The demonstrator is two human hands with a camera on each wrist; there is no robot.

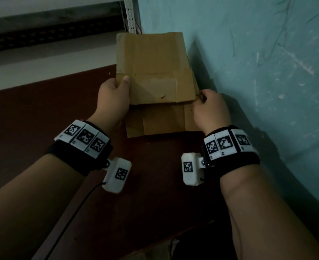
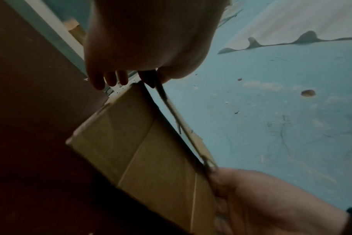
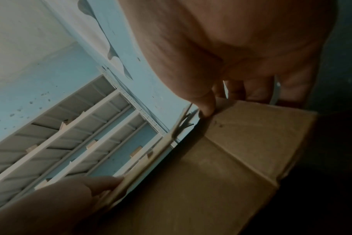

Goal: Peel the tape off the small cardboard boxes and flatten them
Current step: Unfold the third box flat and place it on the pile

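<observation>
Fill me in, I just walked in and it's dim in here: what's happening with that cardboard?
A person is holding a flattened cardboard box in both hands over a dark reddish-brown surface, next to a teal wall. The left hand grips its left edge, thumb on top. The right hand pinches its near right corner. Another flat piece of cardboard lies underneath. Whether tape remains is too dim to tell.

The head view looks steeply down from above onto both forearms and the flattened cardboard (image 1: pixel 155 72) on the brown desk (image 1: pixel 32 119), beside a teal wall (image 1: pixel 258 53). Each wrist view sits very close under its own palm, facing along the fingers. All three share the cardboard; the right wrist view also takes in shelving (image 3: pixel 80 135).
</observation>
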